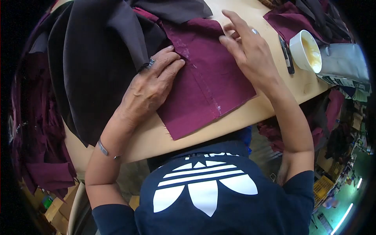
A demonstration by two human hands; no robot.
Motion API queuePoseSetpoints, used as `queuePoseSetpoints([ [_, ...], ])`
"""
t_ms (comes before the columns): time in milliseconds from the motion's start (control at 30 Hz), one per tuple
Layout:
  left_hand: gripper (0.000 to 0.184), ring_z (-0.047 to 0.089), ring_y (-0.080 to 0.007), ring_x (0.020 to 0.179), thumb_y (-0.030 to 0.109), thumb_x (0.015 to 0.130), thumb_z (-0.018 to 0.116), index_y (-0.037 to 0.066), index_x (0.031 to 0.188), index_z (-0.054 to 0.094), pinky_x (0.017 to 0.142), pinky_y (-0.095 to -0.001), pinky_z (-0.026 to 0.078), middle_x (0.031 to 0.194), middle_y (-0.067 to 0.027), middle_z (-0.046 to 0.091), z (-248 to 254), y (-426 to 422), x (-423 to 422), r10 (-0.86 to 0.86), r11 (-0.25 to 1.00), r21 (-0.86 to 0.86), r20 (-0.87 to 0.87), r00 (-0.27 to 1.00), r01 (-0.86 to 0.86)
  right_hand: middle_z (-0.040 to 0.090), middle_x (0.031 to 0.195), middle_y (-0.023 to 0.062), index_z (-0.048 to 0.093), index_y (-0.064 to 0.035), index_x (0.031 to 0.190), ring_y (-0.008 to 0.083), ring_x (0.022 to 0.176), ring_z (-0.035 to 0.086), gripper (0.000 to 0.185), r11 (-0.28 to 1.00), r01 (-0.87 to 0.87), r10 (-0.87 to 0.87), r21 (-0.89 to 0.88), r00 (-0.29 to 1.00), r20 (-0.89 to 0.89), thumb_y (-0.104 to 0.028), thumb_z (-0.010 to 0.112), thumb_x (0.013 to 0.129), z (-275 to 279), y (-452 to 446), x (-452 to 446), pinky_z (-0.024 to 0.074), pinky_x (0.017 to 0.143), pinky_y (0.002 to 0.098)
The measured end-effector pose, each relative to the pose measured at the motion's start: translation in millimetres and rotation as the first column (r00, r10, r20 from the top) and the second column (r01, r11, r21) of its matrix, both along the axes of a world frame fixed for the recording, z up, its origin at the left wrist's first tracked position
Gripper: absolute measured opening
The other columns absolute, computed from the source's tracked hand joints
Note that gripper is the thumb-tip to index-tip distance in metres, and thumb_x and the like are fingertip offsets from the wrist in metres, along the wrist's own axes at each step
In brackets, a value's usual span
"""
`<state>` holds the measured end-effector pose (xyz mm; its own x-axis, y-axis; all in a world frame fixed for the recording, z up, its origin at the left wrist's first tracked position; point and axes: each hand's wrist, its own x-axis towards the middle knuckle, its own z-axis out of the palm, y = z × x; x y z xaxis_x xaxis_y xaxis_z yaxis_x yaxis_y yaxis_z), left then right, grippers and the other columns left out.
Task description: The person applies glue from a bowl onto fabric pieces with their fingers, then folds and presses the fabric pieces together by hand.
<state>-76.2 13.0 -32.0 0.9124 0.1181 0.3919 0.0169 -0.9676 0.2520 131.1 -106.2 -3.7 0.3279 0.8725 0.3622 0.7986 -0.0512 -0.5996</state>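
A maroon cloth piece (219,70) lies on the table, with a seam running down its middle marked by whitish, glue-like smears. My left hand (152,80), wearing a ring and a bracelet, rests at the cloth's left side. Its fingers are curled and closed on the maroon cloth beside the seam. Dark grey-black fabric (98,66) is heaped against that hand and joins the maroon piece near the top. Over the right edge of the maroon cloth, my right hand (252,51) is raised, fingers apart, holding nothing that I can see.
At the right of the table (291,86) stands a white bowl (305,51) with a pale yellow substance, beside a black cutter-like tool (286,55) and a silver-grey packet (344,62). More maroon cloth (280,19) lies at the upper right. Maroon strips (39,117) hang at the left.
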Motion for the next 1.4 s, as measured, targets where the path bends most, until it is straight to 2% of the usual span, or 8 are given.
queuePoseSetpoints([
  [167, 0.038, 0.049, -0.0299, 0.117, -0.005, 0.075, 0.054, -0.002, 0.113, 0.055, 0.1, -0.0368, 0.044, 0.118, -0.0146, 0.049, 0, -1, 1, 0.017, 0.999, -0.037, -0.04, 0.999, -0.018, 0.06, 0.078, 0.0144, 0.036, -0.0044, 0.134, 0.0238, 0.07, 0.059, 0.057, 0.976, -0.016, -0.082, -0.219, 0.897, -0.434, 0.003, 0.056, 0.081, 12, 42, -5, 0.047, 0.069, 0.0337],
  [367, 0.043, 0.049, -0.0315, 0.117, -0.007, 0.074, 0.053, -0.002, 0.116, 0.054, 0.102, -0.0379, 0.042, 0.12, -0.0157, 0.048, 2, -2, 2, 0.0, 1.0, -0.014, -0.06, 0.998, -0.001, 0.061, 0.09, 0.019, 0.037, -0.0062, 0.134, 0.031, 0.077, 0.061, 0.06, 0.998, -0.017, 0.02, 0.057, 0.999, -0.036, 0.007, 0.055, 0.079, -21, 46, 1, 0.0477, 0.074, 0.0379],
  [467, 0.05, 0.048, -0.0333, 0.12, -0.012, 0.072, 0.054, 0.0, 0.12, 0.053, 0.102, -0.0389, 0.042, 0.122, -0.0161, 0.049, 4, -3, 2, 0.011, 0.999, -0.037, -0.072, 0.997, -0.014, 0.06, 0.101, 0.0207, 0.039, -0.0074, 0.133, 0.0339, 0.081, 0.06, 0.06, 0.988, -0.035, 0.036, 0.15, 0.999, -0.003, 0.009, 0.053, 0.077, -22, 50, 1, 0.0484, 0.078, 0.0378],
  [833, 0.043, 0.049, -0.0279, 0.121, 0.005, 0.078, 0.054, 0.011, 0.12, 0.058, 0.105, -0.0485, 0.034, 0.124, -0.0092, 0.053, 9, -3, -2, -0.135, 0.985, 0.088, -0.169, 0.976, 0.152, 0.059, 0.107, 0.0223, 0.044, -0.0067, 0.129, 0.0369, 0.092, 0.06, 0.052, 0.989, -0.04, 0.044, 0.143, 0.999, -0.022, 0.007, 0.052, 0.079, -24, 47, 1, 0.0481, 0.082, 0.0403],
  [967, 0.04, 0.049, -0.0256, 0.119, 0.009, 0.08, 0.051, 0.012, 0.119, 0.056, 0.103, -0.0458, 0.034, 0.123, -0.0091, 0.052, 4, -12, 3, 0.025, 0.996, 0.087, -0.14, 0.99, -0.013, 0.059, 0.11, 0.0233, 0.045, -0.0062, 0.128, 0.0387, 0.096, 0.059, 0.05, 0.958, -0.093, 0.07, 0.27, 0.993, 0.092, 0.006, 0.052, 0.08, -37, 53, 8, 0.0477, 0.084, 0.041],
  [1100, 0.041, 0.051, -0.0301, 0.118, 0.003, 0.079, 0.053, 0.013, 0.118, 0.059, 0.101, -0.0454, 0.041, 0.123, -0.012, 0.053, 15, -14, 1, -0.122, 0.977, 0.15, -0.187, 0.975, 0.151, 0.058, 0.111, 0.0239, 0.046, -0.0051, 0.126, 0.0395, 0.099, 0.059, 0.048, 0.981, -0.068, 0.057, 0.181, 0.996, 0.065, 0.005, 0.051, 0.08, -30, 51, 5, 0.0475, 0.085, 0.0406],
  [1233, 0.038, 0.055, -0.0318, 0.112, 0.001, 0.079, 0.053, 0.01, 0.115, 0.059, 0.096, -0.0406, 0.047, 0.117, -0.0136, 0.056, 14, -6, 4, -0.157, 0.986, -0.078, -0.138, 0.978, 0.147, 0.06, 0.107, 0.0241, 0.046, -0.0044, 0.126, 0.0397, 0.097, 0.06, 0.047, 0.984, -0.067, 0.063, 0.166, 0.998, 0.03, 0.005, 0.052, 0.079, -28, 50, 4, 0.0476, 0.084, 0.0405],
  [1400, 0.039, 0.053, -0.032, 0.112, -0.009, 0.076, 0.054, 0.001, 0.114, 0.057, 0.096, -0.0374, 0.045, 0.119, -0.0153, 0.052, 5, 13, 8, 0.048, 0.993, -0.107, -0.029, 0.998, -0.051, 0.06, 0.103, 0.0249, 0.043, -0.0044, 0.127, 0.0405, 0.095, 0.059, 0.051, 0.993, -0.056, 0.059, 0.106, 0.998, -0.025, 0.004, 0.054, 0.079, -24, 51, 7, 0.0476, 0.083, 0.0407],
])
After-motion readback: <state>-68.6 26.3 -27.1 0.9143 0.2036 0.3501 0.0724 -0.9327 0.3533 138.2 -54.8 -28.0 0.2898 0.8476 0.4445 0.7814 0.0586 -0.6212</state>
